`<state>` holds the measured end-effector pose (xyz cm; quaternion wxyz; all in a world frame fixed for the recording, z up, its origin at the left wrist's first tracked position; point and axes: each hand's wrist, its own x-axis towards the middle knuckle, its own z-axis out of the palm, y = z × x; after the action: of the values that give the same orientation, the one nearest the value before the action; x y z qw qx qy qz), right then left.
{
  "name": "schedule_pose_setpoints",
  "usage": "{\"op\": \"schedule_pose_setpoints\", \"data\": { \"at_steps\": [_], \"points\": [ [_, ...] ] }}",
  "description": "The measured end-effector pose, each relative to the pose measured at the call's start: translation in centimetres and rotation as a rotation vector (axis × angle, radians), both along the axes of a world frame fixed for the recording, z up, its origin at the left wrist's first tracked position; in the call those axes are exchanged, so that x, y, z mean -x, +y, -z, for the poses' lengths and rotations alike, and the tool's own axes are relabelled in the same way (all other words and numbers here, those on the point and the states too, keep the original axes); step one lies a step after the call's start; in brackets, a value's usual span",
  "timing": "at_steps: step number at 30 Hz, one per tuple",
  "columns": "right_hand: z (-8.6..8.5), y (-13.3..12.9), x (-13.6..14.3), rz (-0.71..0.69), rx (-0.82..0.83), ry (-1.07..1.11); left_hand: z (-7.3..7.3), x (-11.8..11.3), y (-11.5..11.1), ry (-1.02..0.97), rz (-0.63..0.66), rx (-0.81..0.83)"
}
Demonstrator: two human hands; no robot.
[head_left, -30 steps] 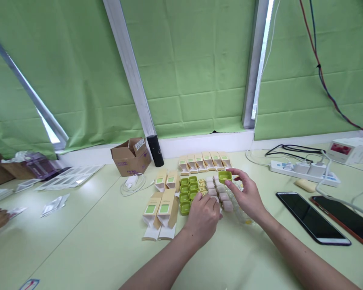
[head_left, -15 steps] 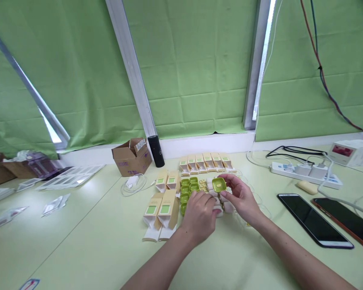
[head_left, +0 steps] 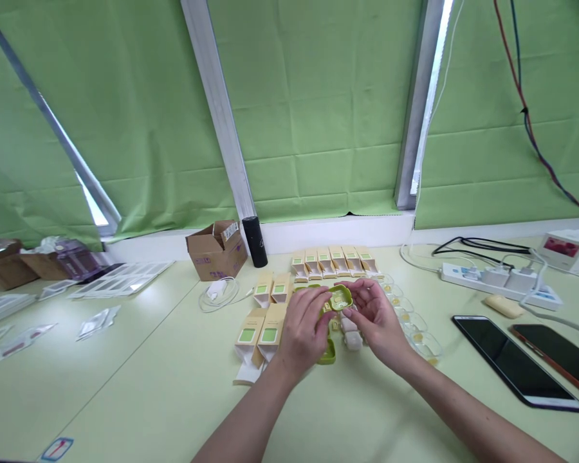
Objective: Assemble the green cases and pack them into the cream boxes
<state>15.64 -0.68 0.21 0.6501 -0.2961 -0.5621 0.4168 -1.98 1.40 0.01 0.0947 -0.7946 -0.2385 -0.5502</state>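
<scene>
A small green square plastic case (head_left: 341, 298) is held up above the table, its hollow side facing me. My right hand (head_left: 379, 325) pinches its right edge between thumb and fingers. My left hand (head_left: 302, 331) is closed at its left edge, fingers curled against it; whether a small part is also in those fingers is hidden. Below the hands lie another green case (head_left: 327, 354) and white rounded square blocks (head_left: 353, 339). Small yellow pieces (head_left: 335, 323) show partly between my hands. Clear plastic covers (head_left: 422, 341) lie in a row right of my right hand.
Beige cartons with green labels (head_left: 253, 334) stand left of my hands, and more cartons (head_left: 338, 262) stand behind. Farther back are a cardboard box (head_left: 217, 251) and a black cylinder (head_left: 255, 241). At right lie two phones (head_left: 514, 360) and a power strip (head_left: 502, 283).
The green case has shifted slightly left and tilted, and a pale shine now shows inside it. My left hand has risen to its left edge. The view has turned slightly left.
</scene>
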Motion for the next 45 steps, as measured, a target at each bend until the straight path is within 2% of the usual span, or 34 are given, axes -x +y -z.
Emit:
{"op": "schedule_pose_setpoints", "data": {
  "at_steps": [6,13,19,24,27,36,45],
  "points": [
    [0.0,0.1,1.0,0.037,-0.011,-0.058,0.1,0.0,0.4,-0.139,-0.013,0.066],
    [1.6,-0.4,1.0,0.12,-0.026,-0.269,0.5,-0.6,0.1,-0.37,-0.009,0.428],
    [1.5,-1.0,1.1,0.202,-0.05,-0.322,0.1,-1.5,-0.8,-0.414,0.048,0.628],
    [1.2,-1.4,1.1,0.266,-0.048,-0.307,-0.1,-1.9,-1.1,-0.409,0.14,0.676],
    [1.3,-1.3,0.9,0.278,-0.055,-0.317,0.0,-1.8,-1.2,-0.406,0.142,0.681],
    [1.8,-0.9,0.3,0.148,0.001,-0.264,0.1,-1.7,-0.9,-0.384,0.021,0.506],
    [1.4,-1.2,-0.1,0.112,0.017,-0.228,-0.2,-1.8,-1.3,-0.314,0.113,0.519]
  ]
}}
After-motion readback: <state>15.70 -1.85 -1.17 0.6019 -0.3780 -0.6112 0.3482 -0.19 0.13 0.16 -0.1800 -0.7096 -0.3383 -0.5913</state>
